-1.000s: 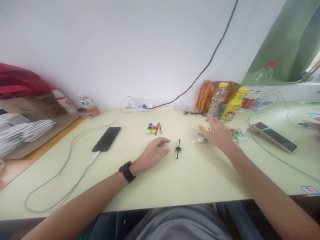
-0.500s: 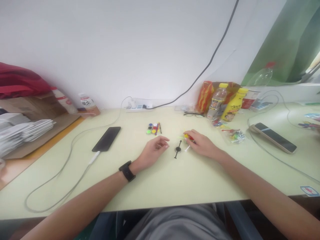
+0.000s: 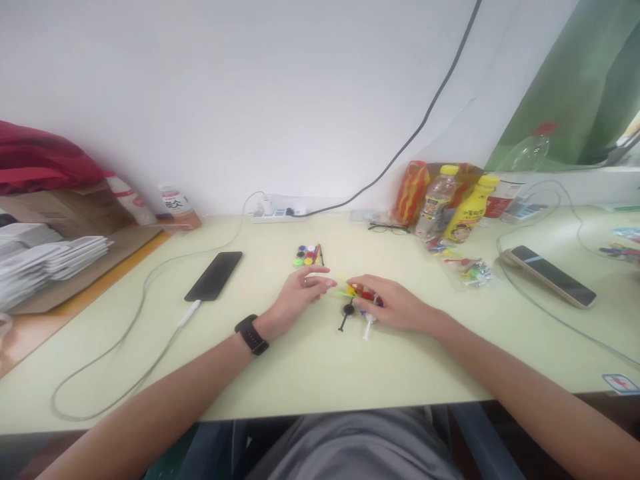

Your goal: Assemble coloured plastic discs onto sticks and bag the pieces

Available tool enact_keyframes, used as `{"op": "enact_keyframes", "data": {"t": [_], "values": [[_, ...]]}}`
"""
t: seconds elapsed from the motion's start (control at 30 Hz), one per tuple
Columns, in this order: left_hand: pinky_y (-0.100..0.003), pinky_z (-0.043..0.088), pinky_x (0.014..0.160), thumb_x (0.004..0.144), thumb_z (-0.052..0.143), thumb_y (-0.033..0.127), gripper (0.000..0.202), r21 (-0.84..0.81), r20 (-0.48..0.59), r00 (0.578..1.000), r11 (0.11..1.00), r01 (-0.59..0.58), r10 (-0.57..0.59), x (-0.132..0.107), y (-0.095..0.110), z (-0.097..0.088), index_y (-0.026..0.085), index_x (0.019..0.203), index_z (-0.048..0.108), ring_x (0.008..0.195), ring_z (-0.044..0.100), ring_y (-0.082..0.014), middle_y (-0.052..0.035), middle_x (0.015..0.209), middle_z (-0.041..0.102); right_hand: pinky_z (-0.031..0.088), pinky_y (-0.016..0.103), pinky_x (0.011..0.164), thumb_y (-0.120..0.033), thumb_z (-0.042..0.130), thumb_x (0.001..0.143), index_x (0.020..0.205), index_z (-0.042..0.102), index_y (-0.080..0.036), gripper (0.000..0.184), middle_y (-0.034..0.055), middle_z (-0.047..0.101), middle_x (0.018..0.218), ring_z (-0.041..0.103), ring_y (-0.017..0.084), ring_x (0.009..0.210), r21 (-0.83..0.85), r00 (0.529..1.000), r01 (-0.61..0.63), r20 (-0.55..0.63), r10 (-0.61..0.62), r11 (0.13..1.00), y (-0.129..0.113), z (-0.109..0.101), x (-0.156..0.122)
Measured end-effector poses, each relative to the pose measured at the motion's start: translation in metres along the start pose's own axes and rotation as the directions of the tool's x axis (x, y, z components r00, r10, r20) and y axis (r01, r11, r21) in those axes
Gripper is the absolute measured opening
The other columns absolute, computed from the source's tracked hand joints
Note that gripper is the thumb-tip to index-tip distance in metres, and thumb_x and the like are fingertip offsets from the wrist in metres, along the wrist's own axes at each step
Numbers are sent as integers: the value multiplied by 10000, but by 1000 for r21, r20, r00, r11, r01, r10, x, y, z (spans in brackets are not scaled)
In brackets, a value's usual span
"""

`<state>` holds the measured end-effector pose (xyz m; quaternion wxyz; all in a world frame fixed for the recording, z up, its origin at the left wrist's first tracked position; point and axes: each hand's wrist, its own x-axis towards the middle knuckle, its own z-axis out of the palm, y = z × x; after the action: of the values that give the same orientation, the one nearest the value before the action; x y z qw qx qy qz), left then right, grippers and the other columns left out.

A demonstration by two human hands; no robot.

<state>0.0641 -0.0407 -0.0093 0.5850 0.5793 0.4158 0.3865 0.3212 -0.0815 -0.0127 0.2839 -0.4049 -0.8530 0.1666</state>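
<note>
Under the curled fingers of my right hand (image 3: 390, 301) lies a bunch of small plastic arrow spinners, with red (image 3: 367, 293), yellow and green parts showing. A black arrow spinner (image 3: 348, 310) and a white arrow spinner (image 3: 369, 321) stick out toward me from the bunch. My fingers partly cover the rest. Just left of them, my left hand (image 3: 300, 293) hovers with thumb and forefinger apart and holds nothing. Past its fingertips sit several coloured round discs (image 3: 301, 255) in rows, with thin arrow pieces (image 3: 319, 253) beside them.
A black phone (image 3: 213, 276) on a white cable lies at left. Glasses (image 3: 389, 228), two yellow-capped bottles (image 3: 467, 212) and bags of small plastic parts (image 3: 473, 272) are at back right. Another phone (image 3: 550, 275) leans farther right. White stacks (image 3: 75, 259) stand at far left.
My right hand has moved left and toward me, bringing the coloured arrow spinners against the black one. The black spinner has shifted slightly nearer. My left hand has drawn slightly left, fingers straighter.
</note>
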Motion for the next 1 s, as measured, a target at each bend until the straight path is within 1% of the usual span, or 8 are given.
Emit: {"op": "enact_keyframes", "data": {"t": [0.13, 0.23, 0.33, 0.43, 0.53, 0.67, 0.83, 1.0], "values": [[-308, 455, 791, 788, 885, 429, 494, -61, 46, 999, 998, -5, 8, -3, 1, 2, 204, 1163, 654, 947, 699, -212, -102, 1053, 794, 515, 339, 801, -274, 576, 1007, 1158, 653, -211, 181, 59, 712, 972, 667, 195, 845, -72, 969, 18, -245, -35, 997, 2, 2, 3], [-296, 453, 790, 813, 875, 403, 422, -101, 95, 995, 995, -18, 28, -6, 2, 3, 205, 1100, 638, 959, 710, -203, -106, 1079, 796, 486, 332, 735, -222, 595, 981, 971, 643, -204, 52, 37, 658, 821, 609, 186, 764, -85, 930, 129, -335, -150, 988, -3, 4, 4], [-293, 458, 792, 834, 863, 383, 358, -129, 123, 990, 990, -51, 68, -9, 3, 5, 203, 1029, 622, 1046, 720, -228, -98, 1067, 799, 503, 347, 742, -223, 642, 944, 845, 605, -209, 107, 23, 610, 748, 552, 180, 725, -28, 897, 274, -354, -266, 961, -19, 7, 1], [-320, 489, 874, 851, 852, 371, 329, -149, 126, 984, 983, -108, 127, -13, 7, 9, 204, 1003, 613, 1159, 708, -265, -82, 1009, 807, 546, 414, 938, -260, 663, 936, 770, 589, -211, 188, -29, 531, 650, 472, 137, 613, 199, 899, 345, -351, -262, 917, -34, 10, -3], [-368, 519, 943, 850, 858, 357, 339, -148, 111, 977, 975, -164, 182, -17, 11, 14, 206, 1005, 598, 1085, 744, -263, -83, 1045, 810, 478, 477, 1126, -328, 633, 968, 727, 590, -200, 277, -56, 487, 606, 411, 106, 548, 445, 931, 315, -317, -181, 838, -38, 12, -4], [-396, 551, 949, 839, 866, 364, 343, -85, 52, 975, 973, -213, 218, -19, 11, 18, 196, 967, 596, 1035, 764, -274, -98, 1065, 808, 434, 497, 1183, -440, 599, 993, 675, 586, -184, 409, -40, 494, 605, 411, 112, 568, 627, 953, 264, -287, -97, 733, -32, 11, -4], [-393, 555, 916, 873, 833, 374, 300, -26, 56, 963, 965, -261, 262, -16, 4, 17, 196, 957, 606, 1069, 756, -293, -97, 1023, 811, 419, 495, 1190, -484, 606, 990, 660, 613, -180, 449, -38, 496, 580, 402, 113, 554, 706, 964, 239, -254, -77, 667, -32, 11, -3], [-321, 516, 769, 909, 800, 346, 242, 106, 48, 931, 925, -366, 363, -15, 3, 16, 193, 947, 616, 1015, 759, -262, -93, 1014, 806, 421, 490, 1170, -524, 594, 992, 657, 641, -184, 480, -29, 535, 567, 419, 111, 522, 741, 973, 204, -226, -48, 640, -32, 11, -3]]}}
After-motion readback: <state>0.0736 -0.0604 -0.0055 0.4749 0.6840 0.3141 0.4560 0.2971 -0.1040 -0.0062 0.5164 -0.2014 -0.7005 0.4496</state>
